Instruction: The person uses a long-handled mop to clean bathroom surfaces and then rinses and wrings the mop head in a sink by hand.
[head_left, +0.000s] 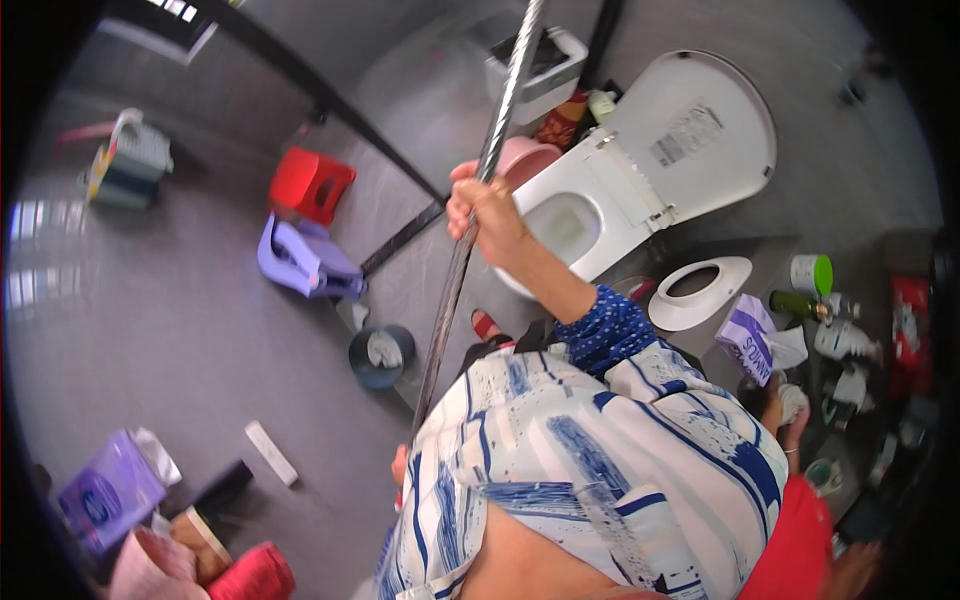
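Note:
A long shiny metal pole (455, 285) with a spiral-looking surface runs slantwise through the middle of the view. Wrapped round its middle is my right hand (488, 212), the arm in a blue dotted sleeve. Lower down, at the edge of my blue-and-white patterned garment, part of my left hand (400, 466) shows closed on the pole's lower stretch; the rest of it is hidden. Both ends of the pole are out of sight. Beyond my right hand stands a white toilet (570, 222) with its lid (700, 130) raised.
A blue bin (381, 357), a purple stool (308, 258) and a red stool (310, 186) stand left of the pole. Behind the toilet are a pink basin (525, 160) and a white bin (540, 85). At right, another person's hand (792, 412) is near a counter with bottles and a tissue pack (748, 340).

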